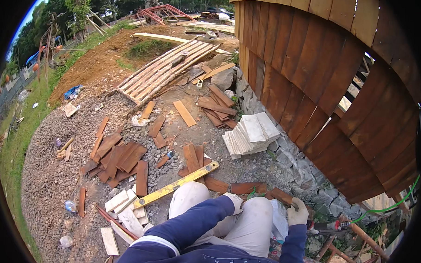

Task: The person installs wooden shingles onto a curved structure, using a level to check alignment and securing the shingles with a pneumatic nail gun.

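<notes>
Between my bent knees, my left hand [236, 203] reaches forward in a pale glove; its fingers are mostly hidden. Just ahead of it lie a reddish-brown wooden shingle [248, 188] and a bit of green cord [251, 193]. To the right, my gloved right hand [298, 212] is closed at the end of another brown shingle [281, 196]. A whitish sack [279, 219] sits between my right knee and that hand. Lying diagonally ahead of my left knee is a yellow spirit level [174, 186], its far end by more shingles [193, 158].
A shingle pile [121, 161] lies left on gravel, near white tile pieces [124, 205]. Stacked white tiles [252, 134] stand beside the stone base of a shingled wall [305, 79]. Beyond is a bamboo rack [171, 70]. Rusty metal bars [354, 252] and a green hose [393, 208] are at right.
</notes>
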A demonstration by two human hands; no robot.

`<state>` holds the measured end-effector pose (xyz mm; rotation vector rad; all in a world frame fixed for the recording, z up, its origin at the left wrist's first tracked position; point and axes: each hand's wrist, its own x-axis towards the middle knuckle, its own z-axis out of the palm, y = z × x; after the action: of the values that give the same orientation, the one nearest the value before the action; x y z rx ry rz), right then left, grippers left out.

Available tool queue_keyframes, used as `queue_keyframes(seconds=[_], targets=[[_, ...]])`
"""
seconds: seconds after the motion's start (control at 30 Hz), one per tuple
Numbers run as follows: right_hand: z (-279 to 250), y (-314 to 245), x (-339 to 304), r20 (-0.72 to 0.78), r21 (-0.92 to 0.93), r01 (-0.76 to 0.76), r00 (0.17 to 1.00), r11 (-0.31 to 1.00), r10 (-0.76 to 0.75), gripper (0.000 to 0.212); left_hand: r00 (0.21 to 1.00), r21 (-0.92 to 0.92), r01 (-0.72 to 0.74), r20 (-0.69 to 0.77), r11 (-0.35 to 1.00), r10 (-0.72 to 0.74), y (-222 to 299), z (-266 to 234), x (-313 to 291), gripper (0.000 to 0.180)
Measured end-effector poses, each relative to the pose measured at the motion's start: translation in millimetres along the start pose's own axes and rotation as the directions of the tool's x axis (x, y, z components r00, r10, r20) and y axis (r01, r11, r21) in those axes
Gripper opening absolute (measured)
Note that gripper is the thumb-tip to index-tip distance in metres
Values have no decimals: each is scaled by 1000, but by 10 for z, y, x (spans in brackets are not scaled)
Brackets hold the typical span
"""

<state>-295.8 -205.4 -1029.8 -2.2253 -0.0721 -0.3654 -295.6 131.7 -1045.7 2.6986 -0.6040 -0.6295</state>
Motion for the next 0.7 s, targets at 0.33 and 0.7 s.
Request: queue_keyframes(seconds=[0.33,0.7], targets=[[1318,-770,441,339,134,-9,940,991,-37,46,954,-194,-276,-177,942,243,129,-411,-518,43],[1390,-945,565,602,-71,59,798,996,-5,38,908,-228,-386,-266,894,324,-56,-648,-829,53]])
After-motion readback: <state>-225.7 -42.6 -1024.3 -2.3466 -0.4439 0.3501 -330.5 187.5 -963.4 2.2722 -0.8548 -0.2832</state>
